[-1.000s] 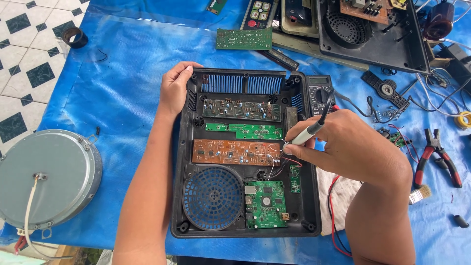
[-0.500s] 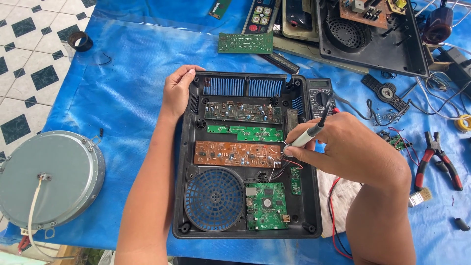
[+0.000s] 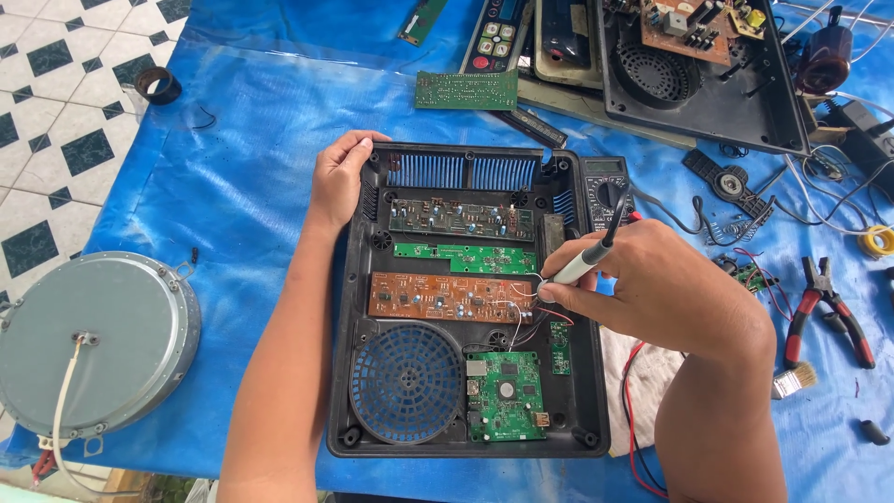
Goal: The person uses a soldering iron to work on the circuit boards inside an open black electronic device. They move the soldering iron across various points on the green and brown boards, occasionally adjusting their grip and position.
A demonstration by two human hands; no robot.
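Since 1 second ago little changes: the right hand [image 3: 666, 293] keeps pinching the soldering iron [image 3: 589, 259], tip at the brown circuit board's [image 3: 447, 296] 3 o'clock end. The left hand [image 3: 337, 177] still grips the open black casing [image 3: 587, 401] at 11 o'clock, so the work stays on that spot.

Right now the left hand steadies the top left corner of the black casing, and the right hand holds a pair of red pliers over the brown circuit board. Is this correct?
Not quite. In the head view the right hand holds a pen-like probe, not pliers; the red pliers lie untouched on the blue sheet. The left hand on the casing's corner and the brown circuit board are as you said.
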